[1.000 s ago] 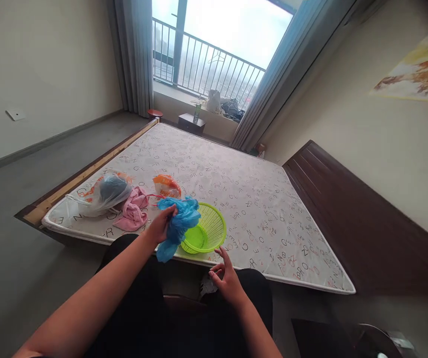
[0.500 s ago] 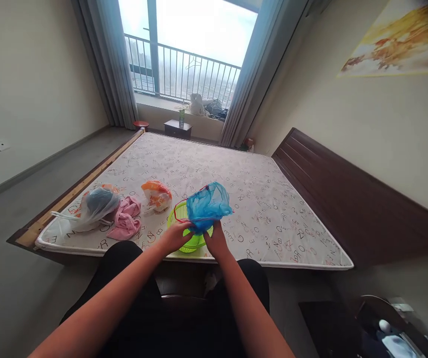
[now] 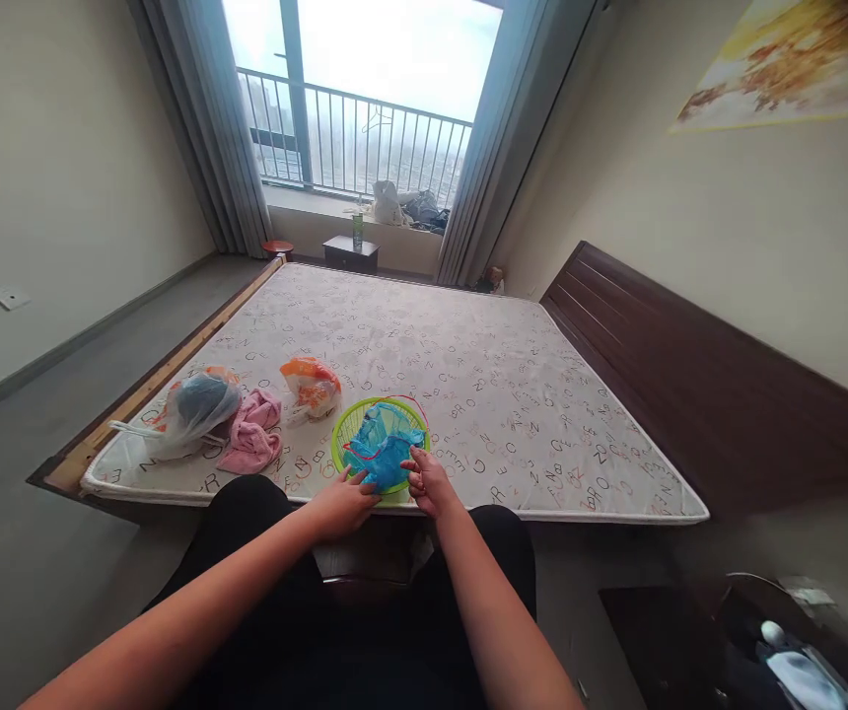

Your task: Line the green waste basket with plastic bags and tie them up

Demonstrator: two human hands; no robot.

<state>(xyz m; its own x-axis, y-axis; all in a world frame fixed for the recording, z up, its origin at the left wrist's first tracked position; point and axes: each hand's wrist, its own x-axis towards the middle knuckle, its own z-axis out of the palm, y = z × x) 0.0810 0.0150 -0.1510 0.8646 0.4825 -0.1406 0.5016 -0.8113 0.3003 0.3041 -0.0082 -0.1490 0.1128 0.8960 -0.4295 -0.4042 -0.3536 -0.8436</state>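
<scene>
A blue plastic bag (image 3: pixel 394 456) with a red drawstring (image 3: pixel 415 402) lies crumpled inside a lime-green plastic basket (image 3: pixel 340 439), which stands upright at the near edge of a letter-printed mattress (image 3: pixel 483 355). The left hand (image 3: pixel 342 505) is at the basket's near rim, just beside the bag, fingers extended and slightly apart; whether they grip the rim or the bag cannot be told. The right hand (image 3: pixel 430 483) is at the basket's right side, fingers bent next to the bag's edge; whether they pinch it cannot be determined. An orange-and-white plastic bag (image 3: pixel 312 387) lies near the basket, beyond its left side. Further left, a pink cloth (image 3: pixel 252 436) lies beside a translucent plastic bag (image 3: pixel 185 430) containing a dark item (image 3: pixel 206 398).
</scene>
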